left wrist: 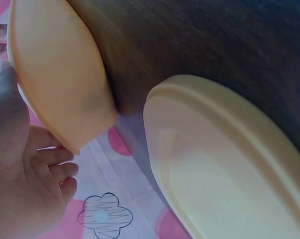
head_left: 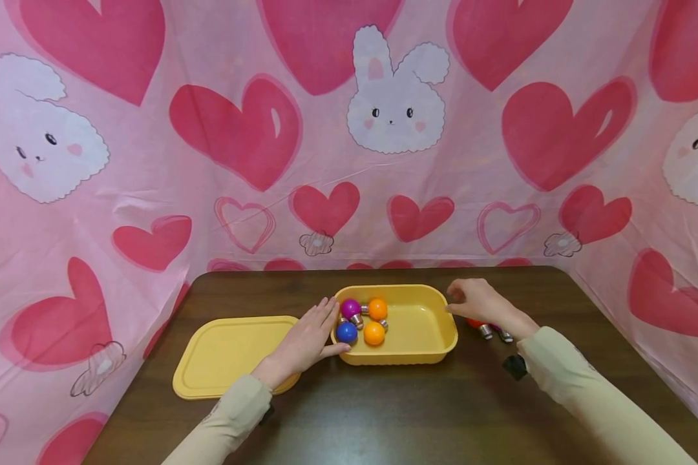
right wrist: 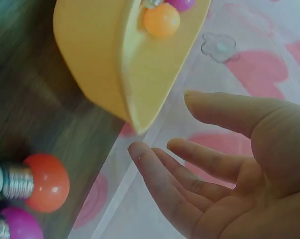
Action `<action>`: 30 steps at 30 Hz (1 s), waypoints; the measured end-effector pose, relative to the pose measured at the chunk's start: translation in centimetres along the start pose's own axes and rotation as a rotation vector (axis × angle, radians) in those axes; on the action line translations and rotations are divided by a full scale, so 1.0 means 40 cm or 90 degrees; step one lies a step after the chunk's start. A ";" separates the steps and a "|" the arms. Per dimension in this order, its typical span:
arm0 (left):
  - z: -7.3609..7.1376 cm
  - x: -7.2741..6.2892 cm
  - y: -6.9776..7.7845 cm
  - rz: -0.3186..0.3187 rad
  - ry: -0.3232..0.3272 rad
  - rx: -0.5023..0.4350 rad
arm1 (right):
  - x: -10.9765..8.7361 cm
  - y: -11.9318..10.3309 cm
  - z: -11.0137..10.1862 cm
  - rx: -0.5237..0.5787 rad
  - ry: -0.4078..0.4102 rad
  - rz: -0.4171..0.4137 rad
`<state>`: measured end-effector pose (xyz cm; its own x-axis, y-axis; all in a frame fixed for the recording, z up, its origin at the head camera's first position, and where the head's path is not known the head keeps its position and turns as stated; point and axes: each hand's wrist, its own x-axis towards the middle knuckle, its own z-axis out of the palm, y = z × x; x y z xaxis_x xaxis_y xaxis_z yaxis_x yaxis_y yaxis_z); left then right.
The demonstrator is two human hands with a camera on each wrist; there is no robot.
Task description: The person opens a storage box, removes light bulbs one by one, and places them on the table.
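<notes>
So, a deep yellow plastic container with rounded corners [head_left: 421, 326] can be seen on the dark brown wooden worktop [head_left: 384, 413], and four round bulbs with silvery screw bases are packed into its left half: a purple bulb [head_left: 351, 309] and an orange bulb [head_left: 377, 309] at the back, a blue bulb [head_left: 346, 332] and a second orange bulb [head_left: 375, 333] at the front. The right half's bare floor can be seen.

The container's left end is touched by the left hand [head_left: 309, 337], fingers pretty much extended along the end and thumb set out toward the front corner; nothing's really being gripped there. The right hand [head_left: 481, 301] is held just off the right end, fingers loosely bent and well parted from the thumb, with nothing held.

Just beside the right hand, a red-orange bulb [right wrist: 48, 182] and another purple bulb [right wrist: 23, 226] are left lying on the worktop, partly covered by that hand in the head view. Over on the left, a flat yellow lid [head_left: 232, 355] is laid down, one edge partly hidden by the left arm. Everything's backed by pink cloth [head_left: 326, 148] printed with hearts and bunnies.
</notes>
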<state>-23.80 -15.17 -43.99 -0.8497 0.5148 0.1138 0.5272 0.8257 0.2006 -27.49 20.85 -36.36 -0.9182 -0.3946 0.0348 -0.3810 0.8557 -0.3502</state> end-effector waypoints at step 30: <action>0.006 0.001 -0.004 -0.003 -0.002 0.006 | 0.080 -0.126 0.096 0.021 -0.089 -0.092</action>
<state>-23.92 -15.21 -44.23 -0.8521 0.5118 0.1100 0.5234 0.8303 0.1915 -28.09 14.00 -38.09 -0.8292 -0.5573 -0.0425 -0.5021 0.7761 -0.3815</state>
